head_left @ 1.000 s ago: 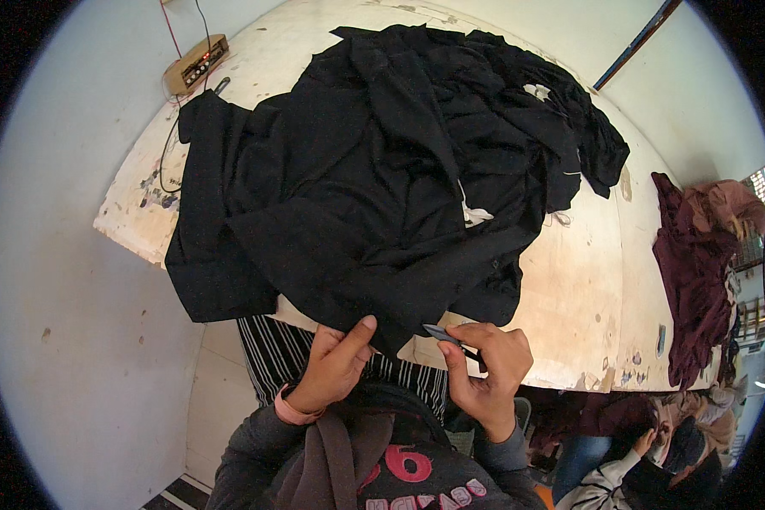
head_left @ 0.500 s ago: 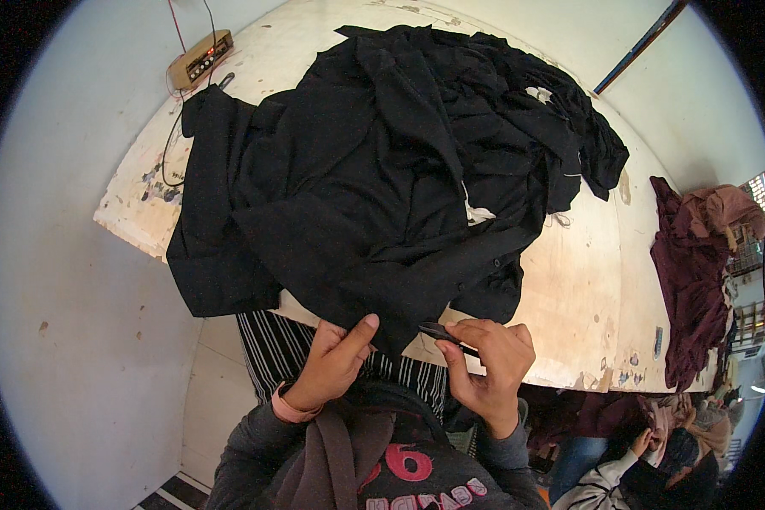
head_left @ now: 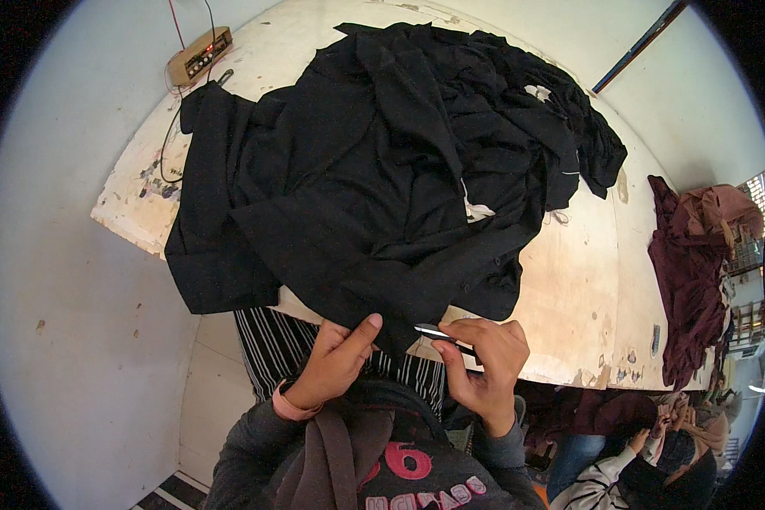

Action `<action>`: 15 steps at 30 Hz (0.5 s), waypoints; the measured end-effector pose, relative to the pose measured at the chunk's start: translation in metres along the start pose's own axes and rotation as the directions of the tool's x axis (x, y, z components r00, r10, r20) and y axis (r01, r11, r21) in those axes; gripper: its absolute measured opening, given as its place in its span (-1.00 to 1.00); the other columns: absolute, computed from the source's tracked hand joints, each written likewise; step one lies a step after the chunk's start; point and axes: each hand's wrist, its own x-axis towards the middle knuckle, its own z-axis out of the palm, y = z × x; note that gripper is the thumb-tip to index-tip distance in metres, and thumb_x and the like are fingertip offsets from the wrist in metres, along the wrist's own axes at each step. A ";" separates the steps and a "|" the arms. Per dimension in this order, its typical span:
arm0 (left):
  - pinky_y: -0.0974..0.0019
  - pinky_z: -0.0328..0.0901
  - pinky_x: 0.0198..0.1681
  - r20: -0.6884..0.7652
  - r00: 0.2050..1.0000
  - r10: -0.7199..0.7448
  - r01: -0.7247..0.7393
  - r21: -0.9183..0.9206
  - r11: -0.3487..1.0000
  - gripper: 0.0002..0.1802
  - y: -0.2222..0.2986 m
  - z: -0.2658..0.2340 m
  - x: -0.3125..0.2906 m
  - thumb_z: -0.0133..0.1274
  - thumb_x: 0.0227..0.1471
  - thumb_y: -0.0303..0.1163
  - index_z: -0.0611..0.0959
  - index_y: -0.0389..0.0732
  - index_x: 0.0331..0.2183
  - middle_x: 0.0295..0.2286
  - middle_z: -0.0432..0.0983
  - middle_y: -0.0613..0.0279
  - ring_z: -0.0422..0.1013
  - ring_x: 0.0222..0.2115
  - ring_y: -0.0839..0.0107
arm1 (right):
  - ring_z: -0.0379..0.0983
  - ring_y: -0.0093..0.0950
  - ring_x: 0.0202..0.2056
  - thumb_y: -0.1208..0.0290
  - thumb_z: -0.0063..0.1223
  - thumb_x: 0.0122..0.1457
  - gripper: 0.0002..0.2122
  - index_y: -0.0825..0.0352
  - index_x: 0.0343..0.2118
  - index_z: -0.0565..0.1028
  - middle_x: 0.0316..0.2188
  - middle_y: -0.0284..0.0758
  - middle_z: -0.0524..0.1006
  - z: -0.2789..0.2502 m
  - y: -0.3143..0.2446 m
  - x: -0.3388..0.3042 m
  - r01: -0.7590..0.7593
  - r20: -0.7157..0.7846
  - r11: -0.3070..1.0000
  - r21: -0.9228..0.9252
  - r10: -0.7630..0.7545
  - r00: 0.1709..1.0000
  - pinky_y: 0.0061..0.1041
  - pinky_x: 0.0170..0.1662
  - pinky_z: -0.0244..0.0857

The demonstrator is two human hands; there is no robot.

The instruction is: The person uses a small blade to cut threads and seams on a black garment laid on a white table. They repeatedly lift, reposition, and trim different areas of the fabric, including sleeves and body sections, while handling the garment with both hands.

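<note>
A large black garment with buttons along one edge lies bunched over the table. My left hand pinches its near edge, thumb on top of the cloth and fingers underneath. In my right hand is a small pair of dark thread snips, held between thumb and fingers. The blades catch the light and point left at the cloth, close to the pinched edge. Whether they touch the fabric I cannot tell.
The pale wooden table has a chipped, worn edge. A wooden box with knobs and cables stands at the far left. Maroon cloth hangs at the right edge. Another person sits low at the right, beside more cloth.
The snips' blades have turned slightly and now show a bright glint. Both hands stay nearly in place, and the garment lies as before.
</note>
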 end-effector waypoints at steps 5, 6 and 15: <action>0.39 0.40 -0.25 0.079 0.995 -0.064 0.067 -0.028 0.997 -0.71 0.007 -0.009 -0.002 -0.02 0.30 -0.48 0.55 -0.34 0.02 -0.10 0.57 0.17 0.51 -0.20 0.48 | 0.52 -0.54 -0.47 0.38 0.39 -0.04 -0.79 0.17 -0.30 0.65 -0.49 -0.48 0.61 0.010 0.006 -0.009 0.018 -0.216 0.984 0.179 0.021 0.976 -0.49 -0.39 0.07; 0.41 0.38 -0.28 0.009 0.996 -0.086 0.086 -0.018 0.996 -0.71 0.015 0.001 -0.003 -0.01 0.30 -0.48 0.55 -0.33 0.02 -0.10 0.57 0.17 0.50 -0.22 0.50 | 0.50 -0.55 -0.48 0.38 0.39 -0.07 -0.76 0.15 -0.28 0.65 -0.51 -0.50 0.58 0.010 0.005 -0.006 0.045 -0.153 0.990 0.136 -0.024 0.988 -0.49 -0.40 0.06; 0.34 0.33 -0.16 0.391 0.839 0.379 -0.482 0.857 0.183 -0.47 0.106 0.015 -0.020 0.33 0.02 -0.22 0.56 -0.27 -0.04 -0.30 0.53 0.19 0.49 -0.25 0.30 | 0.36 -0.57 -0.61 0.44 0.34 -0.29 -0.71 0.12 -0.38 0.64 -0.64 -0.54 0.42 0.011 0.025 0.016 0.135 0.082 0.954 0.267 -0.162 0.983 -0.47 -0.47 -0.01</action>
